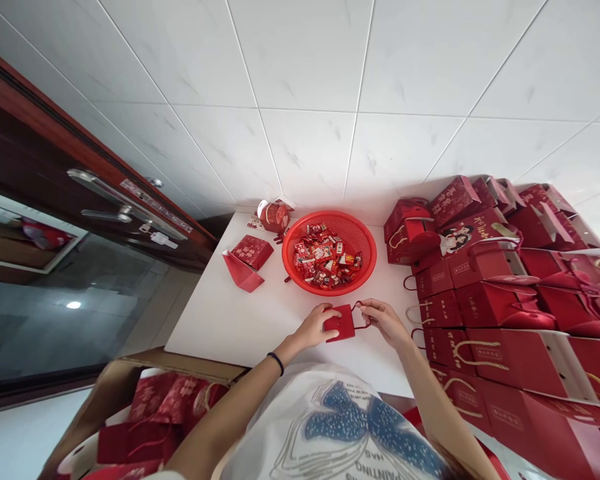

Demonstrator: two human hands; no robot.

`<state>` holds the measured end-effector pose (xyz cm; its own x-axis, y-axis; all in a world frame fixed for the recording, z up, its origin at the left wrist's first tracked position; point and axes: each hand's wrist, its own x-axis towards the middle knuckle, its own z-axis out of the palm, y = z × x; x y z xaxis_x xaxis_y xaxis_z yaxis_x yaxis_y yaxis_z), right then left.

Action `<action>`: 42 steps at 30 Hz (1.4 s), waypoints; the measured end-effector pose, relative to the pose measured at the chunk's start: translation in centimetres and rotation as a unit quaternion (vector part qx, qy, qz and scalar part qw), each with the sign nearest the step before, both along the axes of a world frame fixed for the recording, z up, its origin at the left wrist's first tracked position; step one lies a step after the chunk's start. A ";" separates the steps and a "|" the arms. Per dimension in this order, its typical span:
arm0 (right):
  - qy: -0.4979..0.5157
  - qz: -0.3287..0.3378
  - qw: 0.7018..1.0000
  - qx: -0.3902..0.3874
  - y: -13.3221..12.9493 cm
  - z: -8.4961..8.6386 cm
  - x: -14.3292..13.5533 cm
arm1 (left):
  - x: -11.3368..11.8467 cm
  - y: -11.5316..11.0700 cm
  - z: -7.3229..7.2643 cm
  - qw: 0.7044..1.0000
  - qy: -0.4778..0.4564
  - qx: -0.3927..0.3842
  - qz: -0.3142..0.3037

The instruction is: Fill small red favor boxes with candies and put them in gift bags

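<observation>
Low in the middle of the head view, my left hand (321,325) grips a small red box (343,323) by its left side, fingers on top and thumb along the near edge. My right hand (375,316) pinches the dark red cord handle (357,327) that sticks out from the box's right side. Just beyond both hands is a round red plastic basket (367,267) with many small red wrapped packets (325,257) in it.
An open patterned red box (253,253) lies on the white table (210,320) to the left, with a red container (274,217) behind it. Rows of red gift boxes (485,307) stand at the right. A cardboard box (105,380) holds red bags at lower left.
</observation>
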<state>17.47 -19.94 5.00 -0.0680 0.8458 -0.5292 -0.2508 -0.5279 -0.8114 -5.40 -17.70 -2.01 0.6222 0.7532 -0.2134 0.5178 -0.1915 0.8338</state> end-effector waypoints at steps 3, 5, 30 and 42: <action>-0.008 0.055 0.998 0.012 -0.7 -0.9 -1.6 | 0.3 -0.4 -0.1 1.000 -0.023 0.005 0.021; -0.036 0.089 0.995 0.011 -1.2 -1.8 -2.5 | 0.2 -0.6 -0.2 0.997 -0.053 -0.002 0.050; -0.149 0.049 0.982 0.101 -0.8 2.7 -1.7 | 2.0 1.6 12.5 0.887 -0.192 -0.377 0.187; -0.279 -0.099 0.940 0.166 -1.5 2.3 -0.9 | 8.0 0.8 12.2 0.883 -0.282 -0.349 0.137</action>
